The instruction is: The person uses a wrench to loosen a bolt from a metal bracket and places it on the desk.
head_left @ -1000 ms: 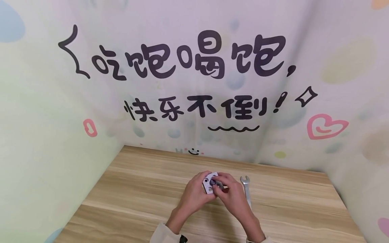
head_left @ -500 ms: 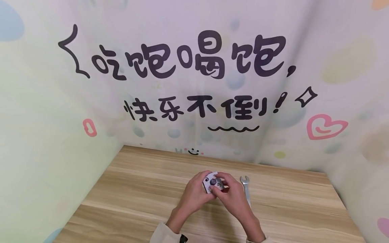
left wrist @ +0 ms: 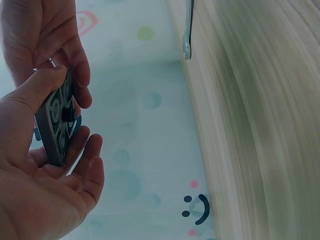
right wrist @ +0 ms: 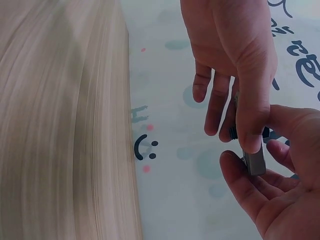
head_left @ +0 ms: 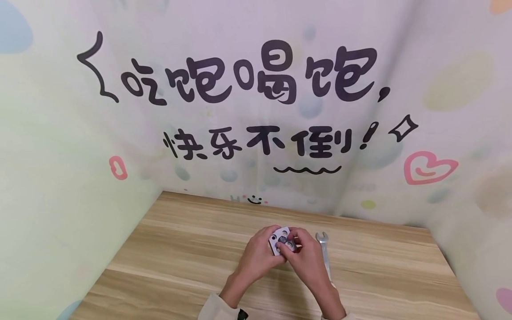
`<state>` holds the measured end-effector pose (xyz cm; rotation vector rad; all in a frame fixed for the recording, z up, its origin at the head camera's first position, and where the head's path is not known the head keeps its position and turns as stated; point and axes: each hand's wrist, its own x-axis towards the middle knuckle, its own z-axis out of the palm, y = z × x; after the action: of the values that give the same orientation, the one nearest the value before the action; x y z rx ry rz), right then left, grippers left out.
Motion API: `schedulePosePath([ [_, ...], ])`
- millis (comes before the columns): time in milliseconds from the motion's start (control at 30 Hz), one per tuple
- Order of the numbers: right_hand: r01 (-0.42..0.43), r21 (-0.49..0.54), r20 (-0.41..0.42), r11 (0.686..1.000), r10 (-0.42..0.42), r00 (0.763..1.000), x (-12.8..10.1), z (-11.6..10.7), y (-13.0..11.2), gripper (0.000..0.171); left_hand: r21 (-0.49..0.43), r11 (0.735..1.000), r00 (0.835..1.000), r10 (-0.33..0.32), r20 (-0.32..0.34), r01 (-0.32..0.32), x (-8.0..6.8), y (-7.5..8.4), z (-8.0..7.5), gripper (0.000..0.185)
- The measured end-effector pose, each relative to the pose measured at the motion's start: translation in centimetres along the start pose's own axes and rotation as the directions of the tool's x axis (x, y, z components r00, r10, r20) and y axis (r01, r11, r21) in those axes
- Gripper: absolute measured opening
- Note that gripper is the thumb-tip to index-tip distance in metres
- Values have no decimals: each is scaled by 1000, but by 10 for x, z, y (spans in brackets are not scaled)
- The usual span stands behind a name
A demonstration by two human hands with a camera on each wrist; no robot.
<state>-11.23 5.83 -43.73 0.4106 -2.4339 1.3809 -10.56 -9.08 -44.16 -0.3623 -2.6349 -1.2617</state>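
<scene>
Above the wooden table (head_left: pixel 192 249), a metal plate (head_left: pixel 274 247) with holes is raised, near the middle of the scene. The left hand (head_left: pixel 257 252) holds it at its left edge, between thumb and fingers. The right hand (head_left: pixel 307 257) pinches with thumb and finger the dark bolt (head_left: pixel 282 240) in its centre, and covers part of the plate's right side. Just right of this hand lies a wrench (head_left: pixel 325 254), forked end far, near end beside the right forearm. On the far side stands a wall (head_left: pixel 224 182) with black lettering (head_left: pixel 276 73).
</scene>
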Motion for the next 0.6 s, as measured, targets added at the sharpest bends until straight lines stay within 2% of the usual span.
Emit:
schedulePosePath([
  [300, 27, -8, -15, 1000, -27, 1000, 1, 0, -2, 25, -2, 1000, 1000, -2, 6, 3, 0, 1, -1, 65],
  [600, 19, 27, 23, 999, -20, 1000, 1, 0, -3, 22, 6, 1000, 1000, -6, 2, 6, -1, -1, -3, 66],
])
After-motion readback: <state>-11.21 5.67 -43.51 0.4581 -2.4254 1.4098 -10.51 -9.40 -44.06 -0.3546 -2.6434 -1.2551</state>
